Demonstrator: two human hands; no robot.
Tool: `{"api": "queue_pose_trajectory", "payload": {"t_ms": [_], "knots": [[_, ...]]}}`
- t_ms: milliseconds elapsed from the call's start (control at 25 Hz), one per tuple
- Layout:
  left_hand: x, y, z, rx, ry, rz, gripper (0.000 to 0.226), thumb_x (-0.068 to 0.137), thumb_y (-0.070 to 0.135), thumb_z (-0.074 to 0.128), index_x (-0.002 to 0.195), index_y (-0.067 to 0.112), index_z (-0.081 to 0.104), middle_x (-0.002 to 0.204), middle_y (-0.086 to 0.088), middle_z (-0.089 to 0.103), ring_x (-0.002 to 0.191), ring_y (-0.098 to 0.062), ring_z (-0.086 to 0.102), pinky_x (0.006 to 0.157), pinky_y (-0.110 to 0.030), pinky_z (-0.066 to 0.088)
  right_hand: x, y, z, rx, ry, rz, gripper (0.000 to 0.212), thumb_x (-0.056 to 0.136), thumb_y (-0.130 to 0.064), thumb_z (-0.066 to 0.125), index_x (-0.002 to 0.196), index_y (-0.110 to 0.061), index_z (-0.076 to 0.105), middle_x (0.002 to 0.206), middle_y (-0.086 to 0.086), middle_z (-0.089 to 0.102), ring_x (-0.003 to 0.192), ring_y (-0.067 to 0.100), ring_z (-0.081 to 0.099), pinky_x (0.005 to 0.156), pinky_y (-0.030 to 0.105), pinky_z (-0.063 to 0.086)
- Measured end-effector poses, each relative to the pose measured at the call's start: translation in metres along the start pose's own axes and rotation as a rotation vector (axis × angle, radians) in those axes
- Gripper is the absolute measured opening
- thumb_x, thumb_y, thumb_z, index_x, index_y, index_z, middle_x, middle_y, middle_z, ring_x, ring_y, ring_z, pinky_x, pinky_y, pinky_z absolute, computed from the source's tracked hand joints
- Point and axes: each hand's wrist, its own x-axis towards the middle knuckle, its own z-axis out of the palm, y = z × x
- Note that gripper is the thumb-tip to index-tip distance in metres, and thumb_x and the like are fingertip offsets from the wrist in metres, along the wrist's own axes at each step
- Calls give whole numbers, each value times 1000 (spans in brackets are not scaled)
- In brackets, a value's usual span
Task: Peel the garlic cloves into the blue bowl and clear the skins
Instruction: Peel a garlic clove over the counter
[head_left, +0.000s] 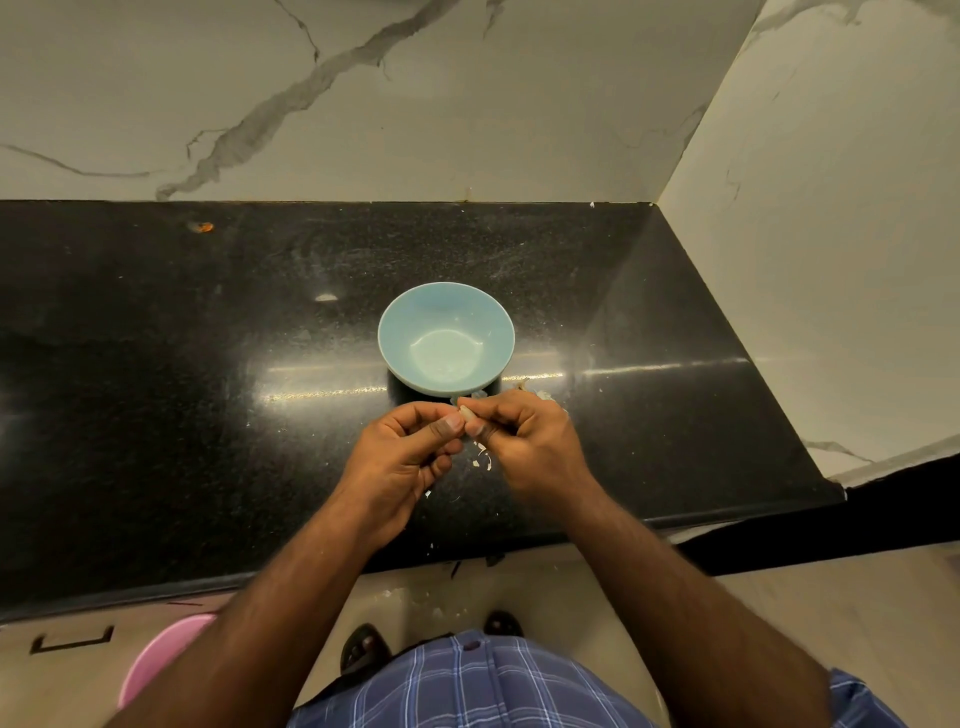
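A blue bowl (445, 338) stands on the black counter (208, 364), and I see no cloves inside it. Just in front of the bowl, my left hand (410, 452) and my right hand (524, 441) meet fingertip to fingertip and pinch one pale garlic clove (467, 412) between them. Small white skin flakes (483, 460) lie on the counter under the hands. More garlic pieces or skins (540, 394) lie behind my right hand, partly hidden by it.
Marble walls rise behind the counter and along its right side. The counter's front edge runs below my wrists. A pink tub (156, 660) sits on the floor at the lower left. Skin bits lie on the floor near my feet.
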Motion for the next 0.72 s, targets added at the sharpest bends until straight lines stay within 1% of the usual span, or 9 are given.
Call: {"api": "queue_pose_trajectory", "payload": {"t_ms": [160,240,320,400,440,560,640,720], "knots": [[0,0,0,7,-15,5,33,76,18,77,103,2,72,81,-9,70,69,-10,64,59,-18,52,0,-1,1,-7,40,-1,14,87,-7,77,100,-10,79,82,-11,69,82,3,68,75,20,56],[1,0,0,-4,-15,14,33,76,18,78,104,2,73,84,-11,72,71,-12,66,60,-18,52,0,-2,3,6,55,17,12,87,-6,78,98,-10,80,81,-10,71,81,1,68,75,18,56],[2,0,-2,-5,-7,24,30,76,18,78,103,5,74,89,-13,73,74,-13,67,61,-18,53,0,-5,4,80,55,63,13,86,-5,78,94,-14,80,83,-3,77,83,6,73,78,22,58],[3,0,-3,-5,-5,32,27,76,16,77,101,6,76,89,-14,74,72,-13,66,61,-18,53,1,-10,2,150,35,92,19,85,-4,79,89,-23,79,84,0,79,83,13,76,80,27,60],[3,0,-2,-6,-6,38,27,76,15,76,101,5,75,87,-13,74,70,-12,66,60,-18,53,1,-11,0,171,14,100,21,86,-4,78,88,-25,77,84,1,79,83,15,76,80,28,61],[4,0,-3,8,4,85,29,76,11,74,103,2,73,85,-12,75,66,-11,68,61,-18,55,2,-13,-1,214,-48,120,24,89,0,73,96,-22,77,90,4,79,88,18,77,84,30,61],[5,-1,-5,23,14,119,28,76,12,75,102,2,74,87,-14,75,72,-14,70,67,-20,57,2,-13,1,236,-72,130,19,91,-2,71,99,-18,78,94,4,79,93,19,76,89,35,60],[5,-2,-6,37,22,143,25,76,13,76,99,3,75,91,-17,76,83,-21,73,75,-25,59,3,-13,1,260,-68,143,14,92,-6,71,95,-16,79,91,5,79,93,20,76,88,36,60]]}}
